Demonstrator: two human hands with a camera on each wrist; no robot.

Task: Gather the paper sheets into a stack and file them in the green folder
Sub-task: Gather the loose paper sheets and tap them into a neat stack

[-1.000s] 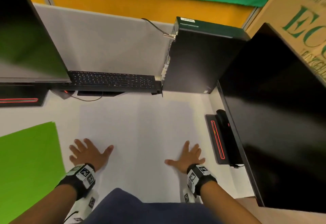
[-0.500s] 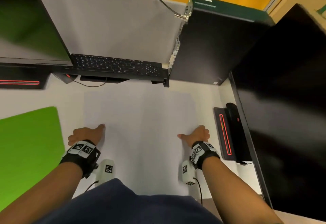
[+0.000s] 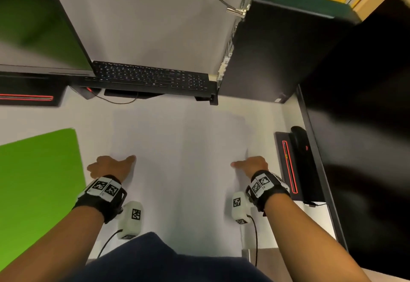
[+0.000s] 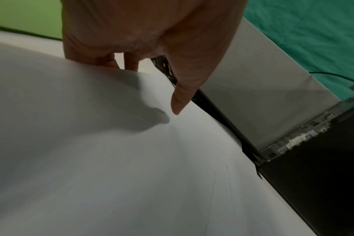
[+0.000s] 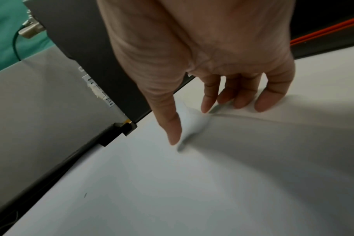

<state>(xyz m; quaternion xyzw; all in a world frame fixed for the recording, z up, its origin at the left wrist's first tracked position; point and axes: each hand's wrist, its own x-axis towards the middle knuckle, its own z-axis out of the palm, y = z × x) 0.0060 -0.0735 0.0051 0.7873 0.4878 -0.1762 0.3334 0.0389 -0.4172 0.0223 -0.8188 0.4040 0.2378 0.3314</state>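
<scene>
head view shows the paper sheets point(image 3: 179, 148) flat on the bench, green folder point(image 3: 37, 181) at nine o'clock, left hand point(image 3: 111, 167) and right hand point(image 3: 251, 165) pinching their thin, floppy side edges.

- Black wristband point(image 3: 104, 199) at 8 o'clock, white coded tags.
- Matching band point(image 3: 267, 187) at 4 o'clock.
- White cabled camera pods point(image 3: 131, 219) beneath.
- Navy garment point(image 3: 155, 259) at 6 o'clock.
</scene>
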